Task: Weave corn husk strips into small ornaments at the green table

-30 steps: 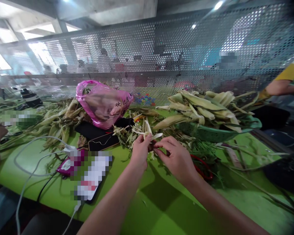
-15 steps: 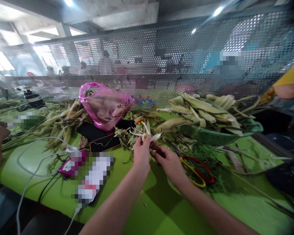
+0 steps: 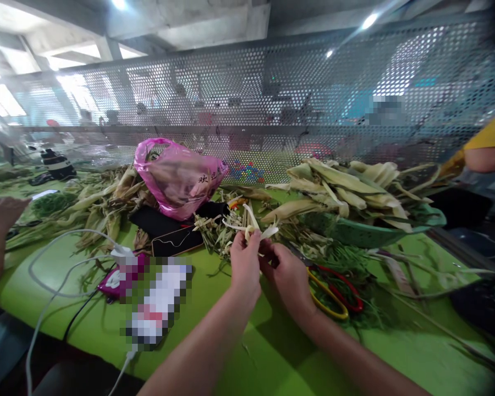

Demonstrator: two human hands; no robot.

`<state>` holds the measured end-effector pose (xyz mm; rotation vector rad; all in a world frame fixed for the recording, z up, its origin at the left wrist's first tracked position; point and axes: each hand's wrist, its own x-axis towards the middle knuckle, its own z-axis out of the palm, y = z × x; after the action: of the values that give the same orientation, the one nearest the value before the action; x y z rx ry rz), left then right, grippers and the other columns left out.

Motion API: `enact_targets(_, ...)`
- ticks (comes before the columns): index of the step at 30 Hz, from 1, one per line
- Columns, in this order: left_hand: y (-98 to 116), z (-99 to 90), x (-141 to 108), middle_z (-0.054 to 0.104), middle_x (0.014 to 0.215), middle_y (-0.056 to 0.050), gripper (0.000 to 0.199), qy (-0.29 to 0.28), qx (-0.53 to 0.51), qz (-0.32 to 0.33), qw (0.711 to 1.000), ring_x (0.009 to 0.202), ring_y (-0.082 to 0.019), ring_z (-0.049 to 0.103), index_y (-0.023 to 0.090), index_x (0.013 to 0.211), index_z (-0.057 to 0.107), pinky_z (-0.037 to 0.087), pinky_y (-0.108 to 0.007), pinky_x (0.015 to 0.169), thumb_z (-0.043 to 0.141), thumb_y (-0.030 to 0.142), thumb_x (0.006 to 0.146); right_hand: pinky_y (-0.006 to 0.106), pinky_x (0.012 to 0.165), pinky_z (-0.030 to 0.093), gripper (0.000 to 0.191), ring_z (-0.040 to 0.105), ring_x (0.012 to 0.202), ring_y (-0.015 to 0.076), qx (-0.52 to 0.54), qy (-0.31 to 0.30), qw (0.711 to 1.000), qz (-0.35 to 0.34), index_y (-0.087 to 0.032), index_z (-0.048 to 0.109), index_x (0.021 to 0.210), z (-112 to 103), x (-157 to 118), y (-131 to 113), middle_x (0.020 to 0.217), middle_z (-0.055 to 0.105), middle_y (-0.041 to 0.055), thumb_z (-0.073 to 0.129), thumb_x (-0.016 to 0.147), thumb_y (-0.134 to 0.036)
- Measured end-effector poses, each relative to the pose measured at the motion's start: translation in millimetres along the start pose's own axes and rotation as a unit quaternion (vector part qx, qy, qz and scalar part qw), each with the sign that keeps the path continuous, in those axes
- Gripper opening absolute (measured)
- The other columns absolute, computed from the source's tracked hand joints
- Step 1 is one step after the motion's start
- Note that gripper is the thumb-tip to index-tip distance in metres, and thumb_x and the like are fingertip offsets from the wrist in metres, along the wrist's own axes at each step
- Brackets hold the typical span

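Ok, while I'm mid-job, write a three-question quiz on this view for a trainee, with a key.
1. True or false: the scissors with one yellow and one red handle lie on the green table, beside the right hand.
2. In the picture, where is the pink bag relative to the green basket? A) to its left; B) to its right; C) inside it.
3. What does the left hand hold at its fingertips?

Key:
1. True.
2. A.
3. Pale strips, apparently husk.
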<state>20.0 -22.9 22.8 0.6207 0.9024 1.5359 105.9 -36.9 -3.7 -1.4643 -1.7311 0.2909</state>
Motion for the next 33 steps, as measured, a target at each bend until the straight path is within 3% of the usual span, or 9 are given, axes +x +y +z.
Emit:
enact_targets(3,-4.0,1.3,-2.8,0.053,0.072,0.003,0.024,-0.014,-0.019,0.008,1.000,0.064,-0.008,0.049,0.016,0.081,0.055,0.041,-0.021,0.064,0.066,0.035,0.072,0.029,0.064,0.041,0.016,0.060,0.071,0.0205,-0.102,0.042,0.991,-0.076,-0.018,0.062,0.088,-2.2,0.7,1.2,0.083,0.068,0.0068,0.054,0.083,-0.031)
enact_targets(6,-7.4,1.2,-3.1,0.052,0.072,0.002,0.024,-0.023,-0.025,0.018,0.999,0.064,-0.008,0.047,0.016,0.081,0.055,0.040,-0.021,0.064,0.066,0.035,0.072,0.029,0.066,0.039,0.015,0.059,0.072,0.0203,-0.139,0.053,0.982,-0.117,-0.018,0.061,0.089,-2.4,1.5,2.2,0.082,0.067,0.0065,0.052,0.084,-0.028)
enact_targets(10,-8.5,-3.6,3.4,0.050,0.067,0.003,0.023,-0.035,0.034,0.049,0.998,0.060,-0.009,0.045,0.016,0.075,0.054,0.038,-0.021,0.059,0.064,0.037,0.074,0.028,0.064,0.040,0.017,0.059,0.072,0.0199,-0.111,0.031,0.989,-0.090,-0.018,0.061,0.089,-3.6,2.7,-0.3,0.082,0.067,0.0067,0.048,0.087,-0.030)
enact_targets(18,-2.0,-14.5,18.2,0.057,0.061,0.000,0.031,-0.023,0.182,0.093,0.979,0.056,-0.010,0.049,0.015,0.065,0.053,0.038,-0.023,0.056,0.061,0.044,0.076,0.026,0.057,0.036,0.009,0.056,0.061,0.0176,-0.082,-0.081,0.993,-0.006,-0.020,0.058,0.075,-24.1,6.8,-10.5,0.070,0.064,0.0025,0.052,0.077,-0.027)
enact_targets(27,9.0,-18.0,26.6,0.058,0.059,-0.001,0.029,-0.067,0.140,0.060,0.986,0.049,-0.008,0.046,0.013,0.077,0.058,0.035,-0.021,0.051,0.065,0.041,0.073,0.024,0.052,0.036,0.007,0.050,0.056,0.0140,0.062,-0.202,0.977,0.026,-0.020,0.059,0.072,-33.7,9.1,-6.3,0.061,0.060,-0.0017,0.057,0.075,-0.025)
enact_targets(33,7.4,-18.5,25.3,0.057,0.057,-0.001,0.032,-0.147,0.133,-0.006,0.980,0.049,-0.007,0.045,0.013,0.076,0.059,0.033,-0.020,0.050,0.068,0.044,0.070,0.024,0.052,0.039,0.031,0.049,0.057,0.0125,0.173,-0.079,0.976,0.104,-0.019,0.060,0.088,-49.2,23.2,5.0,0.073,0.061,0.0008,0.061,0.078,-0.048)
